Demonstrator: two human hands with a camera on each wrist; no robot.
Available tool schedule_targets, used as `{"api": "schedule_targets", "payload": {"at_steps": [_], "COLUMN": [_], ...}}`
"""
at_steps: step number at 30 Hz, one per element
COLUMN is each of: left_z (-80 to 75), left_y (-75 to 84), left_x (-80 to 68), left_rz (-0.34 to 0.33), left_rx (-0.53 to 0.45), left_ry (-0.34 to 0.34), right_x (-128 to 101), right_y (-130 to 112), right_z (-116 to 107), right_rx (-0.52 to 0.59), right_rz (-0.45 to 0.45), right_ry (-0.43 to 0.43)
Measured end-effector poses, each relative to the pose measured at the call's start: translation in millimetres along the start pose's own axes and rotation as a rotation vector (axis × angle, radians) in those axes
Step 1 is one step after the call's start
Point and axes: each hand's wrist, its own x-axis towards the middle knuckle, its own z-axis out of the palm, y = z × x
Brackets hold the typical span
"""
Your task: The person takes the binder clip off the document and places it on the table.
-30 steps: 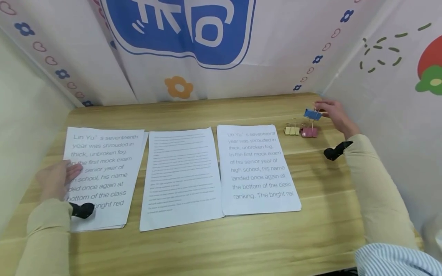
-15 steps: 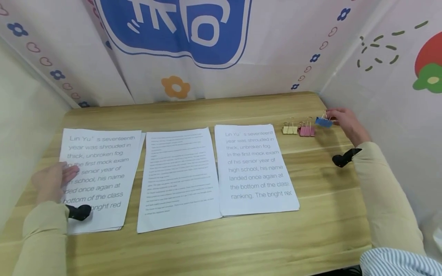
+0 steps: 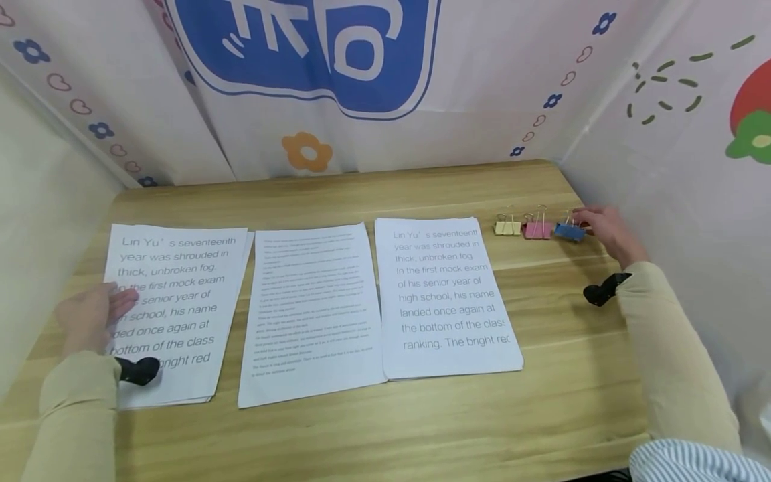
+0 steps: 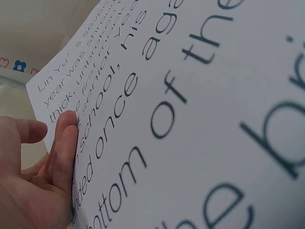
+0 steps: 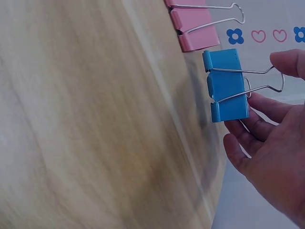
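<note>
My left hand [image 3: 87, 314] rests on the left edge of the left paper stack [image 3: 181, 321], fingers extended and lying on the large print. In the left wrist view its thumb stands away from the sheet [image 4: 200, 105]. At the right, my right hand [image 3: 608, 231] holds a blue binder clip [image 3: 569, 231] by its wire handles. The right wrist view shows the thumb at the end of one handle and fingers behind the blue clip [image 5: 228, 86]. Beside it stand a pink binder clip [image 3: 537, 230] and a yellow binder clip [image 3: 507, 228], handles up.
A middle stack of small print [image 3: 310, 321] and a right stack of large print [image 3: 448, 301] lie side by side on the wooden table [image 3: 385, 428]. A printed cloth wall [image 3: 385, 147] rises behind the table, and a white side wall stands close by the right hand.
My right hand has carried the blue binder clip from above the pink one, rightward and down, into line beside it. The left hand has stayed on its paper stack.
</note>
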Motion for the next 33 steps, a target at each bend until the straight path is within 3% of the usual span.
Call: {"api": "schedule_targets", "payload": {"at_steps": [12, 21, 28, 33], "left_z": [0.2, 1.3, 0.0, 0.4], "left_y": [1.6, 3.3, 1.6, 1.1], "left_x": [0.5, 2.2, 2.7, 0.0], "left_rz": [-0.011, -0.033, 0.003, -0.002], "left_rx": [0.037, 0.104, 0.022, 0.037], "left_ry": [0.015, 0.064, 0.026, 0.025], "right_x": [6, 12, 13, 13], "right_y": [1, 2, 1, -1], "right_z": [6, 9, 10, 12], "right_rx": [-0.074, -0.068, -0.094, -0.090], "right_rz": [0.042, 0.045, 0.055, 0.062], "right_ry": [-0.021, -0.024, -0.016, -0.016]}}
